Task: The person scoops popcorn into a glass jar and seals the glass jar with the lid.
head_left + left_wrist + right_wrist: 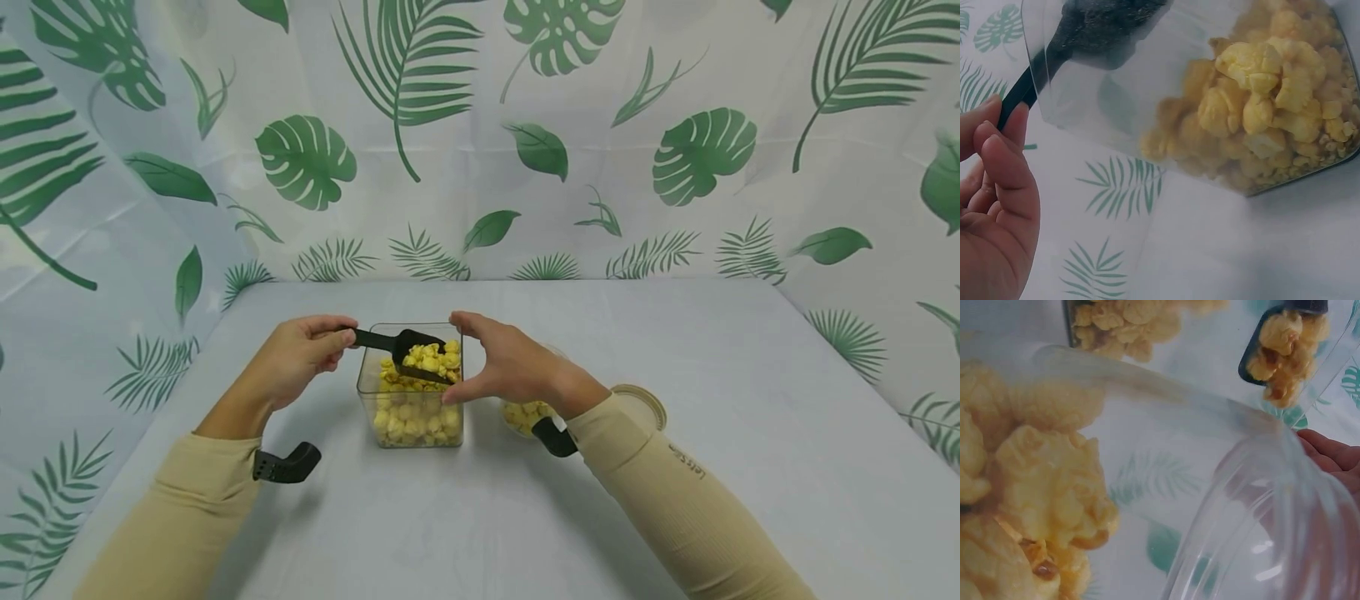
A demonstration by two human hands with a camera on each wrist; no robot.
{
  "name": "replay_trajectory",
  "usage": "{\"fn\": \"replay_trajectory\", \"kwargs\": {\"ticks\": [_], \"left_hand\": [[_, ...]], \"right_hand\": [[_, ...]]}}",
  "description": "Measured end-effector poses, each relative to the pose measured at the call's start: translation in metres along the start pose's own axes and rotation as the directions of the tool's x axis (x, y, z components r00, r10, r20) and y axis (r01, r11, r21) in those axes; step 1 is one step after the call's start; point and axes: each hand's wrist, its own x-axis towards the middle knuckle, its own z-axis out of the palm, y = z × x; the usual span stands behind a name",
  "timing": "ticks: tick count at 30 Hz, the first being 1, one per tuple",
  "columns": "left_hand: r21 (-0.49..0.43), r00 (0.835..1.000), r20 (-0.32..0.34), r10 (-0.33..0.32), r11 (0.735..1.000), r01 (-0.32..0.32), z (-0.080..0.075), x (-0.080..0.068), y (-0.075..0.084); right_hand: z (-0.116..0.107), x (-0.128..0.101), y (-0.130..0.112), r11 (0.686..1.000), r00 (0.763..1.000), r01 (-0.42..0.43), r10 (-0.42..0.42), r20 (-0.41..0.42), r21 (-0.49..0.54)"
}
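Observation:
A square clear container (411, 421) holds yellow popcorn (1260, 94). My left hand (300, 354) pinches the end of a black scoop's handle between thumb and fingers, left of the container. The scoop (408, 343) lies tilted over the container's opening, its bowl loaded with popcorn and inside the rim. My right hand (513, 358) spans the container's right side, thumb at the front corner and fingers at the back corner. In the right wrist view, the fingers (1329, 453) show at the container's wall, partly behind a clear jar.
Under my right wrist stands a round clear jar (521, 417) with popcorn in it, partly hidden by the arm. A round lid with a gold-coloured rim (660, 410) lies to its right. A leaf-print cloth (555, 192) hangs behind the pale table (420, 525).

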Motion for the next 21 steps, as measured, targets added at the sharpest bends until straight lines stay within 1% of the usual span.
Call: {"fn": "replay_trajectory", "kwargs": {"ticks": [6, 13, 21], "left_hand": [[-0.046, 0.999, -0.033, 0.006, 0.999, -0.007, 0.003, -0.003, -0.004], [-0.089, 0.995, -0.096, -0.011, 0.996, 0.002, 0.014, -0.008, -0.005], [-0.108, 0.994, -0.11, -0.017, 0.994, 0.005, 0.017, -0.01, -0.008]], "right_hand": [[0.0, 0.0, 0.0, 1.0, 1.0, 0.006, -0.006, 0.0, -0.005], [-0.001, -0.001, -0.002, 1.0, 1.0, 0.007, -0.007, 0.001, -0.013], [0.0, 0.0, -0.002, 1.0, 1.0, 0.002, -0.002, 0.0, -0.01]]}}
